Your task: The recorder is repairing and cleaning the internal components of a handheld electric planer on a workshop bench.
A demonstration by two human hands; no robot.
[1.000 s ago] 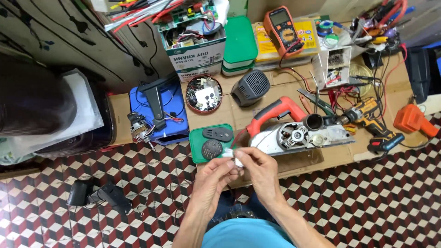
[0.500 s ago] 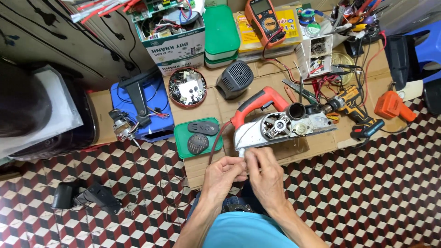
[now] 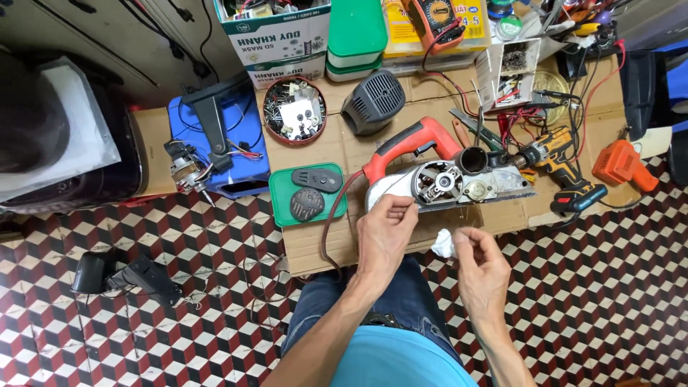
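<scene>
Fingers of right hand (image 3: 481,265) half hide white wad (image 3: 443,244).

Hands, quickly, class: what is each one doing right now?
Left hand: fingers curled, resting on the near edge of the opened power tool; a grip cannot be told.
Right hand: closed on a white wad.

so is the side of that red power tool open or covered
Open: the red power tool lies on its side, round metal parts inside showing, left hand at its edge.

Bright, even overhead light, soft shadows, sharp focus, slight wide-angle edge distortion.
</scene>
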